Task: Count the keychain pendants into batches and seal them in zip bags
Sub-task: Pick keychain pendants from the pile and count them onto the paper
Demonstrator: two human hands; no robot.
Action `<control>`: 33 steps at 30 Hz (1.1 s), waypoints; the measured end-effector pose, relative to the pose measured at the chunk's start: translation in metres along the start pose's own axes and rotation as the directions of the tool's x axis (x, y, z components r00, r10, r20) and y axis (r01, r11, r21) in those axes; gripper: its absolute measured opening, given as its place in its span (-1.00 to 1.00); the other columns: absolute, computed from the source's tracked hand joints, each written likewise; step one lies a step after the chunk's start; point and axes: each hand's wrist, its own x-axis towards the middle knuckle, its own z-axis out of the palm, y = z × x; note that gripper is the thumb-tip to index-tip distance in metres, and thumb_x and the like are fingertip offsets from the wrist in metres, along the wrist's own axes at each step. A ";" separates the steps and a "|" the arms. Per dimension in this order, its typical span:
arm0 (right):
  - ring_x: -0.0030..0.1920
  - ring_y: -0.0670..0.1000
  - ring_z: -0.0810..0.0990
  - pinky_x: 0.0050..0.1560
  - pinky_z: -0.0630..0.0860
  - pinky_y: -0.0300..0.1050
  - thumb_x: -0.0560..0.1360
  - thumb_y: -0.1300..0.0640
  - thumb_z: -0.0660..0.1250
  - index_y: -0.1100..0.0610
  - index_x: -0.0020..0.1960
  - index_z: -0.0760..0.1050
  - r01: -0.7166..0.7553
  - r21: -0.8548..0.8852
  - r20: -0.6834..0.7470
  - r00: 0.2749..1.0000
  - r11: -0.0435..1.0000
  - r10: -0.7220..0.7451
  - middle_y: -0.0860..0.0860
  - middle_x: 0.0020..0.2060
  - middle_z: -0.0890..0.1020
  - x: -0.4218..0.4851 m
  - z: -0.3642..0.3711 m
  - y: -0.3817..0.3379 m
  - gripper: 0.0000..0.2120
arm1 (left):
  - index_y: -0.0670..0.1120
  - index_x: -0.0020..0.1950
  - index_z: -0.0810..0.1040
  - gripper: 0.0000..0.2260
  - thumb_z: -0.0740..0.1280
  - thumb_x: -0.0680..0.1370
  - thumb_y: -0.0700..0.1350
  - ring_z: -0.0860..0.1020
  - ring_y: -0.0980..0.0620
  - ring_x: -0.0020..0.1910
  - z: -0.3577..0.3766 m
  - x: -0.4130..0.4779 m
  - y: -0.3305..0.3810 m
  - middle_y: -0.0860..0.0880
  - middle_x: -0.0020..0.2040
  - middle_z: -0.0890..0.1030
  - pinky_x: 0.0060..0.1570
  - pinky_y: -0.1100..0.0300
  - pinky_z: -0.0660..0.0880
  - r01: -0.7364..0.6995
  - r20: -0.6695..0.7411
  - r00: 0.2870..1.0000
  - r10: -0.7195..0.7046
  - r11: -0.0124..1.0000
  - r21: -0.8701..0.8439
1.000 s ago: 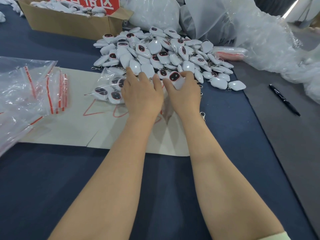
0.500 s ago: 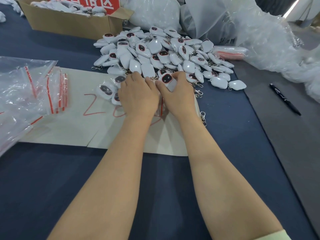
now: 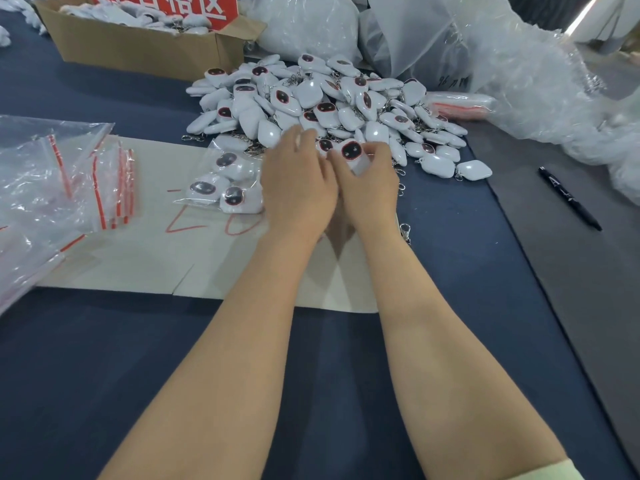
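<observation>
while both forearms reach forward over the dark blue table (image 3: 104, 375), the two hands are close beside each other at the near edge of the pile (image 3: 311, 98) of white pendants. the right hand (image 3: 370, 192) pinches one pendant (image 3: 350, 152) between thumb and fingers, and its dark face with the red rim is turned up, just at the front of the pile. the left hand (image 3: 298, 188) has loose, almost straight fingers that lie on the front pendants of the pile; the fingertips are a little blurred. just left of this hand a zip bag (image 3: 225, 181) lies on a pale sheet (image 3: 138, 265), and several pendants are inside it; its right end is hidden behind the hand. the sheet carries red marks, partly covered by the wrists. at the left side, empty bags (image 3: 69, 181) with red strips lie in a loose stack, partly on the sheet. behind the pile, to the far left, a box (image 3: 138, 50) stands with more white pieces in it and a red sign with white characters. crumpled clear plastic (image 3: 519, 81) is heaped behind and to the right of the pile. a black pen (image 3: 568, 199) lies on the grey mat (image 3: 571, 306) at the right, well apart from the hands.
</observation>
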 end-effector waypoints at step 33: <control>0.09 0.13 0.59 0.18 0.50 0.10 0.43 0.06 0.44 0.06 0.07 0.34 -0.203 0.332 -0.095 0.964 0.921 0.247 0.03 0.04 0.55 0.011 -0.004 0.004 -0.67 | -0.15 0.30 0.43 -0.68 0.10 0.61 -0.07 0.33 -0.09 0.37 0.013 -0.008 0.008 -0.13 0.31 0.46 0.41 -0.01 0.05 -0.052 0.129 0.991 0.040 0.995 0.086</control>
